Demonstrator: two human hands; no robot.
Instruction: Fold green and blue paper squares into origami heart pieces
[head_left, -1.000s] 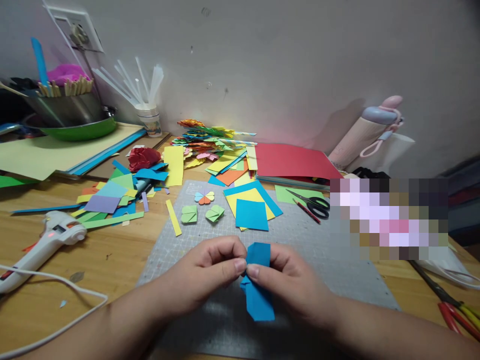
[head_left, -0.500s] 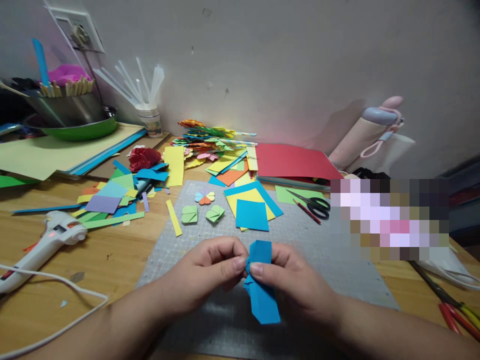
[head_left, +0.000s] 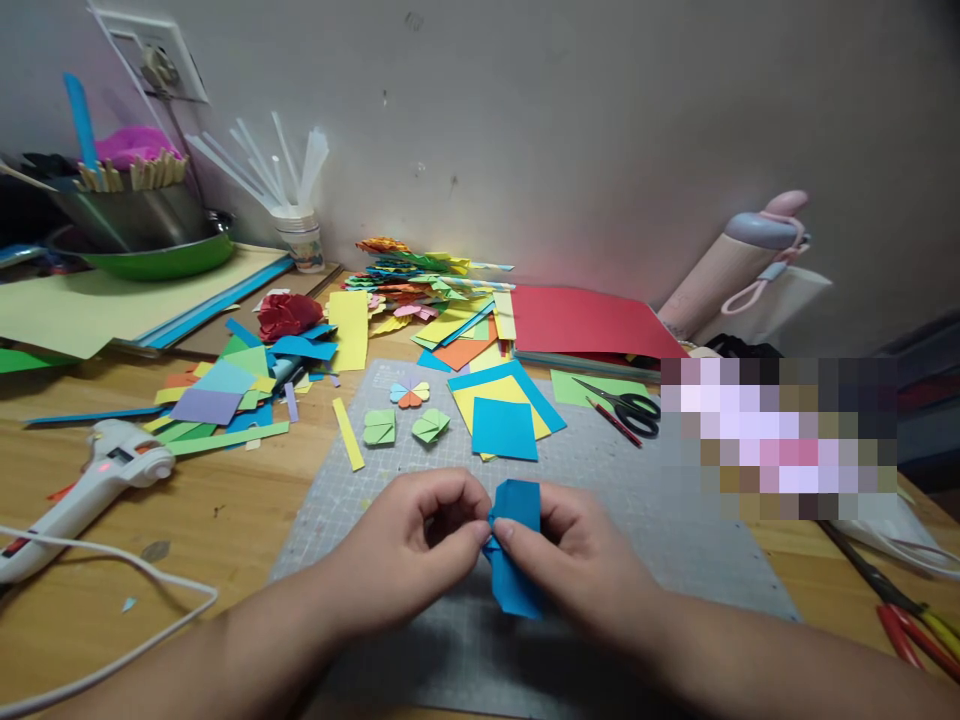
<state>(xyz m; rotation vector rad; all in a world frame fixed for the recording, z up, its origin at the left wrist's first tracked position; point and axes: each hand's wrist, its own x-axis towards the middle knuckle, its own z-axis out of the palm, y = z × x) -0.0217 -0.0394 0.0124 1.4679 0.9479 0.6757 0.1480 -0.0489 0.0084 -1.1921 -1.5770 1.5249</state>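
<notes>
A folded piece of blue paper (head_left: 519,580) is held above the grey cutting mat (head_left: 630,560). My right hand (head_left: 574,545) grips it, thumb pressed on its front face and fingers behind. At its left edge, my left hand (head_left: 427,545) pinches a small creased part between thumb and fingertip. Beyond my hands lie two folded green paper pieces (head_left: 379,428) and a multicoloured paper flower (head_left: 409,394). A blue square sheet (head_left: 504,430) rests on yellow and blue sheets to their right.
Black scissors (head_left: 630,405) and a red pencil (head_left: 615,422) lie at the mat's far right. On the left are a white glue gun (head_left: 112,480) with its cord and a heap of paper scraps (head_left: 217,395). Pliers (head_left: 900,620) lie at right; a red sheet (head_left: 592,322) lies behind.
The blue paper has tilted, its lower end now higher and nearer my right hand. My right thumb has slid slightly left, toward the pinched edge. Things on the table stay put.
</notes>
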